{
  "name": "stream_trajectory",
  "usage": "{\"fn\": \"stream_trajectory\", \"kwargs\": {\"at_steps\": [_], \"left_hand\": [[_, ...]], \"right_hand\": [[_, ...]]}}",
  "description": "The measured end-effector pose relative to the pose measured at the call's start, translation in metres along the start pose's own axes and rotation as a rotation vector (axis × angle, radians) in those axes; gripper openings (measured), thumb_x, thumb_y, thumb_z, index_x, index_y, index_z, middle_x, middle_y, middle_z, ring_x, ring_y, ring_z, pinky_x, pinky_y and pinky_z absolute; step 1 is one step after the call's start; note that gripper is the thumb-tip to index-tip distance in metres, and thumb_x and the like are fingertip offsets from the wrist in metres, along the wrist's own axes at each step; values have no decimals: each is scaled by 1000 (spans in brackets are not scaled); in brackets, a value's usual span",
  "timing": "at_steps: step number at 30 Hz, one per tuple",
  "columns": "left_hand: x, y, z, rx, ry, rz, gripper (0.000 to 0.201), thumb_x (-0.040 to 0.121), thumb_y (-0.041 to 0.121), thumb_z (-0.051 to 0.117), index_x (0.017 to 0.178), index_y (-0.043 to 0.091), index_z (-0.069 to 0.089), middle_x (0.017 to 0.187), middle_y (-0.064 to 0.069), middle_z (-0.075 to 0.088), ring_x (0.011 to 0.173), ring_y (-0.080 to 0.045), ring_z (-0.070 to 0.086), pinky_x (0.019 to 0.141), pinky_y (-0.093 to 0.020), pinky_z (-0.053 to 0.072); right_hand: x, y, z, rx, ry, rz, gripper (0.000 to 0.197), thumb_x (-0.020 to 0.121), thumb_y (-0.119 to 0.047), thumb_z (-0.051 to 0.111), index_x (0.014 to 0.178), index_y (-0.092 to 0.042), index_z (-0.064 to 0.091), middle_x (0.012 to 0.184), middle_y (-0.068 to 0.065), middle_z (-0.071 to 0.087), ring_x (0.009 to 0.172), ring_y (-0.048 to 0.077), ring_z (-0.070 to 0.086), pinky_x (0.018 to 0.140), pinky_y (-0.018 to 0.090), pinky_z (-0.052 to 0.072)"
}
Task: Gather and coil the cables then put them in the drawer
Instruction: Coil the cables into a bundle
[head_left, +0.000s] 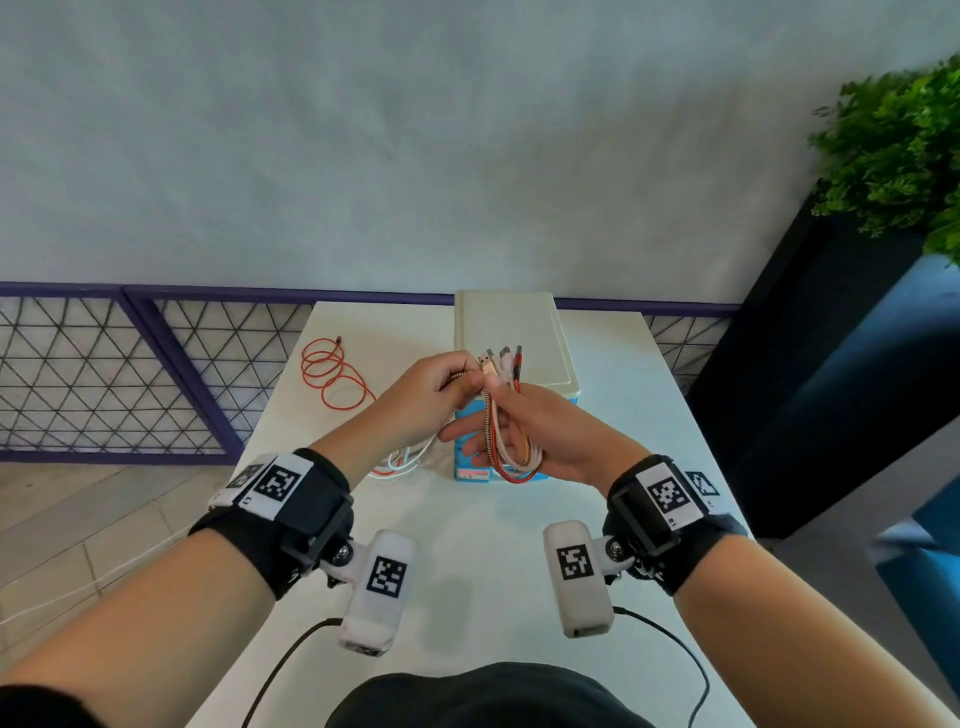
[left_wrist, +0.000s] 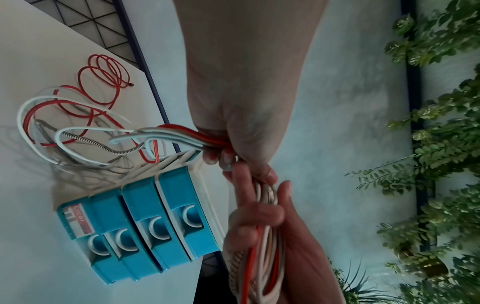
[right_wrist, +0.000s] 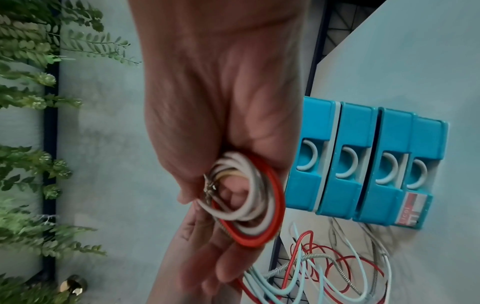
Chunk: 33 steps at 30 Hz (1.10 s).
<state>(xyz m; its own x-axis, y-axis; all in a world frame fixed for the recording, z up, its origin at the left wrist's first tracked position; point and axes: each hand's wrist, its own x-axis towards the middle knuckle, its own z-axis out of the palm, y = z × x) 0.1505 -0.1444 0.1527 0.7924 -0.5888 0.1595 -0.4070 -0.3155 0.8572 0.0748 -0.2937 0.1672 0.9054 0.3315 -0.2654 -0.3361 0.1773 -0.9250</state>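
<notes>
A bundle of red, white and braided cables (head_left: 511, 447) is looped into a coil in my right hand (head_left: 496, 415), thumb pinching it, plugs (head_left: 501, 358) sticking up. The right wrist view shows the coil (right_wrist: 249, 197) round my fingers. My left hand (head_left: 457, 382) grips the trailing strands (left_wrist: 179, 135) just left of the coil. Their loose ends (head_left: 402, 460) lie tangled on the table (left_wrist: 78, 127). A thin red cable (head_left: 332, 374) lies in loose loops at far left. The drawer unit (head_left: 514, 327), with a cream top and several blue drawers (left_wrist: 145, 226), all shut, stands right behind my hands.
The white table (head_left: 467, 561) ends at a purple rail with wire mesh (head_left: 130, 374). A dark planter with green foliage (head_left: 893, 156) stands at the right. Black leads from the wrist cameras hang over the table's near edge.
</notes>
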Motion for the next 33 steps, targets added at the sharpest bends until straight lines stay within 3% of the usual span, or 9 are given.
{"fn": "stream_trajectory", "kwargs": {"at_steps": [6, 11, 14, 16, 20, 23, 25, 30, 33], "left_hand": [[-3, -2, -1, -28, -88, -140, 30, 94, 36, 48, 83, 10, 57, 50, 3, 50, 39, -6, 44, 44, -18, 40], [-5, -6, -10, -200, -376, -483, 78, 78, 79, 18, 77, 10, 53, 45, -1, 46, 51, -22, 46, 53, -27, 32], [-4, -6, -17, -372, -480, -586, 74, 87, 68, 7, 82, 9, 53, 49, -2, 49, 53, -18, 58, 47, -17, 42], [-6, -9, -20, -402, -533, -621, 73, 90, 65, 9, 78, 9, 54, 52, -3, 53, 56, -19, 62, 54, -20, 51], [-12, -24, -20, -359, -575, -615, 71, 90, 64, 16, 69, 10, 57, 60, -5, 58, 63, -21, 62, 75, -31, 54], [-16, -29, -19, -334, -592, -525, 70, 95, 57, 12, 79, 13, 64, 75, -7, 67, 84, -19, 66, 91, -33, 44], [-17, -28, -19, -169, -593, -436, 65, 98, 50, 13, 85, 15, 65, 82, -1, 70, 88, -10, 63, 92, -31, 40], [-17, -23, -4, -13, -354, -263, 45, 101, 38, 26, 72, 16, 52, 55, 8, 54, 68, -17, 59, 76, -35, 43], [-23, -8, 16, 272, -188, -202, 39, 99, 40, 27, 86, 15, 53, 74, 0, 59, 73, -22, 58, 70, -35, 44]], "right_hand": [[4, 1, -12, -169, 47, 14, 21, 103, -18, 38, 103, -3, 54, 73, 7, 60, 52, 11, 52, 55, 27, 48], [7, 9, -13, -452, 75, 59, 31, 103, -20, 36, 104, 1, 60, 59, -1, 52, 44, 9, 42, 53, 24, 41], [8, 16, -8, -493, 82, 63, 31, 103, -20, 36, 98, -2, 60, 60, 1, 51, 43, 8, 41, 52, 24, 40], [8, 15, -7, -491, 111, 57, 28, 103, -20, 36, 90, -6, 57, 61, 2, 50, 43, 8, 42, 52, 25, 40], [8, 5, -18, -406, 193, 41, 26, 102, -20, 36, 83, -10, 50, 62, 3, 49, 43, 9, 41, 51, 24, 39], [7, -1, -22, -352, 269, 8, 25, 102, -18, 34, 83, -11, 48, 62, 2, 50, 48, 12, 44, 51, 25, 41], [8, -1, -25, -307, 342, -24, 25, 102, -17, 32, 84, -10, 47, 63, 4, 51, 51, 16, 47, 52, 27, 42], [21, 6, -22, -137, 508, -61, 22, 101, -15, 31, 84, -10, 45, 68, 8, 57, 59, 20, 59, 55, 30, 48], [31, 7, -15, 16, 546, -95, 19, 100, -17, 32, 89, -8, 45, 83, 16, 68, 77, 28, 69, 70, 41, 57]]}}
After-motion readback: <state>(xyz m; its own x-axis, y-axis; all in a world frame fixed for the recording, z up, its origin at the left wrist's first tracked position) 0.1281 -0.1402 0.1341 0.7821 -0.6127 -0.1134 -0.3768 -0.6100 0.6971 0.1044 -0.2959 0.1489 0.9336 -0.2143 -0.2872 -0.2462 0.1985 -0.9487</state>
